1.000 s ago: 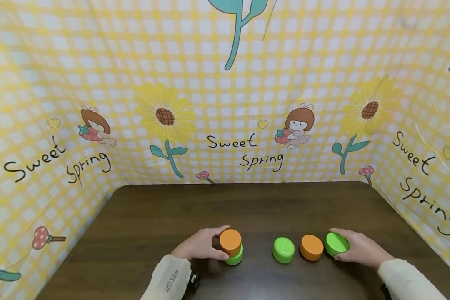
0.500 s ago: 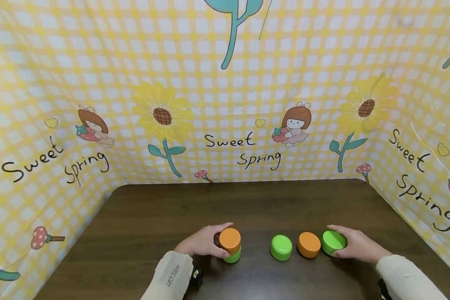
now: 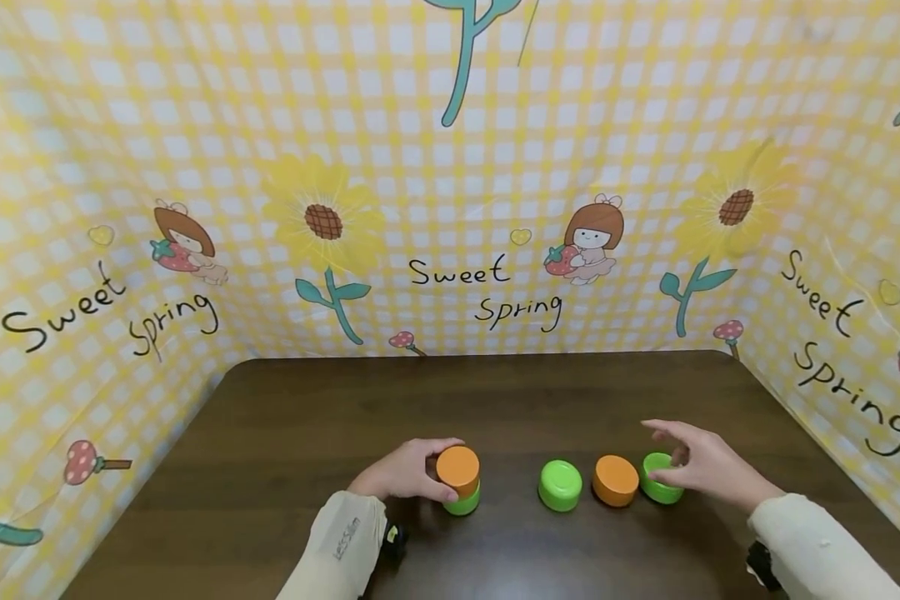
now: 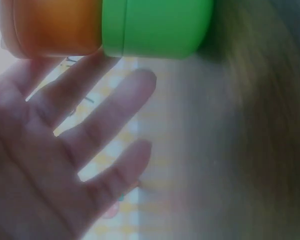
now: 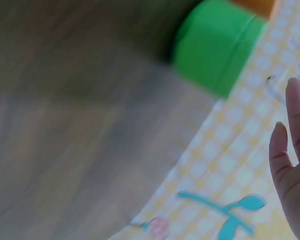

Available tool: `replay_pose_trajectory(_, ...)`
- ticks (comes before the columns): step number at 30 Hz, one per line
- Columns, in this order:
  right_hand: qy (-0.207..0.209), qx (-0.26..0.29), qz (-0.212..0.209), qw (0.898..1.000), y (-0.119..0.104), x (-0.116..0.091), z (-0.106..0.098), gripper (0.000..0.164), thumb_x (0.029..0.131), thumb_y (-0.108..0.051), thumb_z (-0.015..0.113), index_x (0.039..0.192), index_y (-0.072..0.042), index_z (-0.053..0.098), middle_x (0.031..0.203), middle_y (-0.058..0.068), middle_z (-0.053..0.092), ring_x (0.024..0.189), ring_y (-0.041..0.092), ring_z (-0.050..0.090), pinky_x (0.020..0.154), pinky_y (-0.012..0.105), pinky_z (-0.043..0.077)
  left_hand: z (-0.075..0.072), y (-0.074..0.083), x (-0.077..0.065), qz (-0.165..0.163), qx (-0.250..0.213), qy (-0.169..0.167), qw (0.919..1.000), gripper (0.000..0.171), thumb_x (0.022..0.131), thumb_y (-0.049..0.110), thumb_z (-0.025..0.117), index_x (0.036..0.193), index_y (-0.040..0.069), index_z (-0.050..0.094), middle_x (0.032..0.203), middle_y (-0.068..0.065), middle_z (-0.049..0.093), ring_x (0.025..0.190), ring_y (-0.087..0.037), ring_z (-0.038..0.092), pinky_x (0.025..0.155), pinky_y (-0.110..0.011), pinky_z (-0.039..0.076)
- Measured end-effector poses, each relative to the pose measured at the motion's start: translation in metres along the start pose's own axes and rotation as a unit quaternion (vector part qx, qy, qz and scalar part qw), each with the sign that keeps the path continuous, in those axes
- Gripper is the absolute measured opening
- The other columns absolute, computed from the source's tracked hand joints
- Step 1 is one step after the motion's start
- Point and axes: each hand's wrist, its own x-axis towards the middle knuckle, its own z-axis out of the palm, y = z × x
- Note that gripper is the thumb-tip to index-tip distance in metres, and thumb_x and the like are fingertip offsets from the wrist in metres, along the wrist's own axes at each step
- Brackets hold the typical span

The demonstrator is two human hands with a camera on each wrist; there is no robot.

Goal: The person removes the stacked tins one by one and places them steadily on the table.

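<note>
In the head view a small round orange container [image 3: 457, 469] stands stacked on a green container [image 3: 462, 502]. My left hand [image 3: 405, 471] holds the orange one between thumb and fingers. The left wrist view shows a seam line around both the orange container [image 4: 57, 25] and the green container [image 4: 160, 27], with the fingers spread beside them. My right hand [image 3: 716, 462] is raised over another green container [image 3: 662, 490], thumb and fingers apart around nothing. In the right wrist view this green container [image 5: 215, 47] lies apart from the fingertips [image 5: 295, 92].
Left of the right hand, an orange container [image 3: 615, 481] and a green container [image 3: 560, 486] stand in a row with the rightmost green one. The dark wooden table [image 3: 390, 400] reaches back to a yellow checked cloth wall [image 3: 345, 125].
My right hand has let go of the rightmost green container and lifted off it; that container stays on the table. My left hand keeps its hold on the orange container.
</note>
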Motion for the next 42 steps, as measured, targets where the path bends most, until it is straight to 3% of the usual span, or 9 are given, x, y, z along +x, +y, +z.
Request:
replay_pose_trajectory(5, -0.005, 0.015, -0.039, 0.999, -0.024, 0.013, 0.011, 0.065, 0.078, -0.021, 0.080, 0.131, 0.005, 0.051, 0.110, 0.020, 0.062, 0.075, 0.006, 0.057, 0.062, 0.027, 0.047, -0.001, -0.001, 0.005, 0.003, -0.013, -0.002, 0.9999, 0.066, 0.077, 0.015, 0.080, 0.135, 0.001, 0.052, 0.114, -0.004, 0.064, 0.101, -0.017, 0.058, 0.090, -0.034, 0.045)
replay_pose_trajectory(11, -0.068, 0.061, -0.098, 0.991, -0.049, 0.031, 0.039, 0.064, 0.081, -0.018, 0.077, 0.133, 0.007, 0.049, 0.116, 0.025, 0.060, 0.076, 0.006, 0.058, 0.065, 0.029, 0.048, 0.003, -0.005, 0.002, -0.021, -0.002, 0.004, 0.9998, 0.065, 0.074, 0.016, 0.081, 0.132, 0.002, 0.055, 0.114, -0.002, 0.064, 0.105, -0.019, 0.057, 0.094, -0.040, 0.042)
replay_pose_trajectory(17, -0.113, 0.102, -0.072, 0.986, -0.075, 0.052, 0.070, 0.065, 0.083, -0.018, 0.076, 0.137, 0.004, 0.047, 0.124, 0.027, 0.056, 0.075, 0.007, 0.059, 0.068, 0.028, 0.049, 0.003, -0.007, 0.004, -0.023, 0.019, 0.012, 0.9995, 0.063, 0.072, 0.016, 0.083, 0.128, 0.002, 0.058, 0.112, -0.002, 0.065, 0.103, -0.021, 0.058, 0.091, -0.041, 0.045)
replay_pose_trajectory(22, -0.141, 0.090, -0.047, 0.985, -0.099, 0.071, 0.093, 0.070, 0.081, -0.025, 0.078, 0.140, -0.002, 0.047, 0.127, 0.023, 0.056, 0.067, 0.009, 0.056, 0.063, 0.027, 0.047, 0.004, -0.008, 0.004, -0.031, 0.030, 0.014, 0.9990, 0.060, 0.070, 0.017, 0.084, 0.123, 0.003, 0.061, 0.106, 0.000, 0.066, 0.097, -0.019, 0.060, 0.087, -0.040, 0.046)
replay_pose_trajectory(30, -0.151, 0.105, -0.048, 0.982, -0.123, 0.090, 0.118, 0.072, 0.079, -0.022, 0.080, 0.139, -0.002, 0.047, 0.126, 0.018, 0.056, 0.060, 0.009, 0.050, 0.057, 0.025, 0.046, 0.007, -0.008, 0.008, -0.034, 0.056, 0.022, 0.9976, 0.051, 0.066, 0.020, 0.087, 0.110, 0.005, 0.065, 0.097, 0.005, 0.065, 0.087, -0.013, 0.059, 0.083, -0.038, 0.047)
replay_pose_trajectory(37, -0.113, 0.092, -0.082, 0.986, -0.132, 0.098, 0.129, 0.072, 0.077, -0.023, 0.081, 0.137, -0.001, 0.048, 0.117, 0.012, 0.055, 0.067, 0.007, 0.051, 0.062, 0.024, 0.047, 0.006, -0.009, 0.007, -0.028, 0.049, 0.029, 0.9980, 0.052, 0.066, 0.019, 0.087, 0.110, 0.005, 0.064, 0.097, 0.005, 0.064, 0.086, -0.013, 0.058, 0.080, -0.037, 0.047)
replay_pose_trajectory(42, -0.133, 0.110, -0.084, 0.981, -0.134, 0.101, 0.135, 0.070, 0.078, -0.019, 0.080, 0.136, 0.004, 0.048, 0.122, 0.015, 0.057, 0.081, 0.011, 0.058, 0.070, 0.023, 0.049, 0.007, -0.011, 0.007, -0.022, 0.049, 0.020, 0.9984, 0.050, 0.067, 0.017, 0.086, 0.110, 0.005, 0.064, 0.097, 0.005, 0.064, 0.085, -0.012, 0.057, 0.079, -0.034, 0.047)
